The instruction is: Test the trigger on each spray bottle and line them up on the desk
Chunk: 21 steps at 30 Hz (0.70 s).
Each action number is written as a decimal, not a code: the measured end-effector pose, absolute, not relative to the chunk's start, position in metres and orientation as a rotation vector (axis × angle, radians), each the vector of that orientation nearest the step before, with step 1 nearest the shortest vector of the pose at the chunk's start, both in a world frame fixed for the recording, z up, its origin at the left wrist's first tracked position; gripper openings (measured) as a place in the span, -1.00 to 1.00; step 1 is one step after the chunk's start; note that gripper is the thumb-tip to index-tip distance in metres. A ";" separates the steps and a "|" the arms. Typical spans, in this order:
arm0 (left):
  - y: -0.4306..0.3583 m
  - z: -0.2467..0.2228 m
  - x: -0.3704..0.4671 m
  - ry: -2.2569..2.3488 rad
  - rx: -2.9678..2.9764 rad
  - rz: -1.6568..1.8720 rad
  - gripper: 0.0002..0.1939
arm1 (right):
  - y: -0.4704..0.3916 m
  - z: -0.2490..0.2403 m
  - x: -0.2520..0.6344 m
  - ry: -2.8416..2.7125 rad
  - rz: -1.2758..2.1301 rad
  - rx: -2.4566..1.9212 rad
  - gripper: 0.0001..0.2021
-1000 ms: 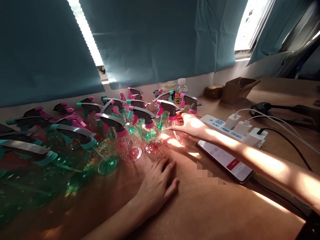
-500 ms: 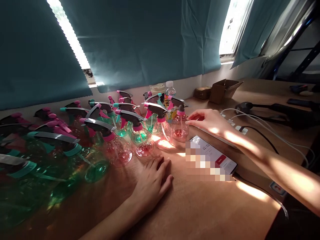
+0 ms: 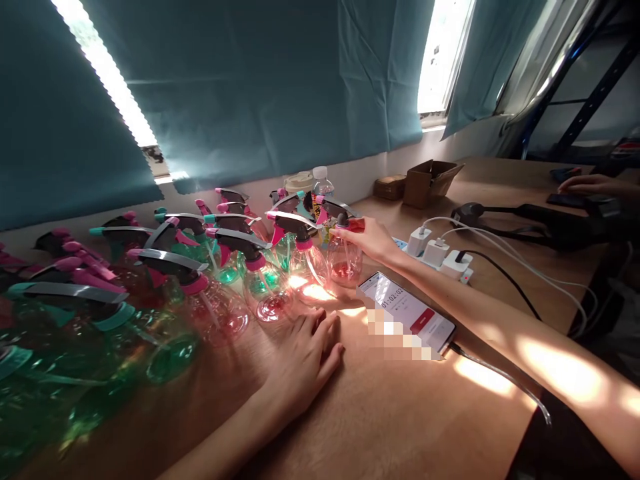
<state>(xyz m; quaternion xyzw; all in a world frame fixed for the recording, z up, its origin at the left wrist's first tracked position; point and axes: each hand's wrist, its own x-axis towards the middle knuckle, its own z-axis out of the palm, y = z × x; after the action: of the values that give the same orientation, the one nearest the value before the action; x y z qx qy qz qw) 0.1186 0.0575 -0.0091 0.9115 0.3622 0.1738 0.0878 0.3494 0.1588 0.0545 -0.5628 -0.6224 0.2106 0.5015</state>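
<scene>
Along the wall stand rows of clear spray bottles with black-and-grey trigger heads, some green with teal collars, some pink with pink collars. My right hand (image 3: 373, 239) reaches to the rearmost pink spray bottle on the right (image 3: 345, 262), its fingers closed around the neck just under the trigger head. That bottle stands upright on the table. My left hand (image 3: 310, 353) lies palm down on the wood, fingers stretched and holding nothing, just in front of another pink spray bottle (image 3: 273, 300). Below my right forearm lies a phone (image 3: 425, 317) with a timer display, partly blurred out.
White chargers (image 3: 435, 253) and cables sit right of my forearm. Behind are an opened cardboard box (image 3: 425, 190), a smaller box (image 3: 390, 187) and a capped plastic bottle (image 3: 321, 180). A black device (image 3: 530, 223) lies at right, near another person's hand (image 3: 587, 183).
My right hand has moved left from beside the pink spray bottle and closed on its neck. The camera has turned slightly right. Another person's hand has come into view at right.
</scene>
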 end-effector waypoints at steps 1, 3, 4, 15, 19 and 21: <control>0.059 -0.009 0.121 1.071 2.712 0.519 -0.58 | 0.157 0.055 0.349 -1.493 0.509 -1.347 -0.64; 0.060 -0.010 0.125 1.056 2.705 0.523 -0.56 | 0.154 0.054 0.349 -1.478 0.507 -1.321 -0.66; 0.061 -0.010 0.126 1.047 2.700 0.526 -0.56 | 0.152 0.055 0.350 -1.470 0.504 -1.310 -0.67; 0.063 -0.015 0.128 0.977 2.554 0.707 -0.69 | 0.092 0.077 0.355 -1.383 0.456 -1.326 -0.67; 0.052 -0.011 0.118 1.004 2.448 0.808 -0.49 | 0.053 0.075 0.340 -1.437 0.543 -1.326 -0.69; 0.043 -0.008 0.110 0.985 2.378 0.859 -0.30 | 0.037 0.073 0.325 -1.529 0.595 -1.261 -0.70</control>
<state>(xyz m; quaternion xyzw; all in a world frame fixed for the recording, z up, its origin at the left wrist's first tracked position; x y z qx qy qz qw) 0.1098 0.0428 -0.0076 0.8565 0.3546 0.3093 0.2123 0.3254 0.0369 0.0728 -0.5240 -0.6351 0.2471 0.5110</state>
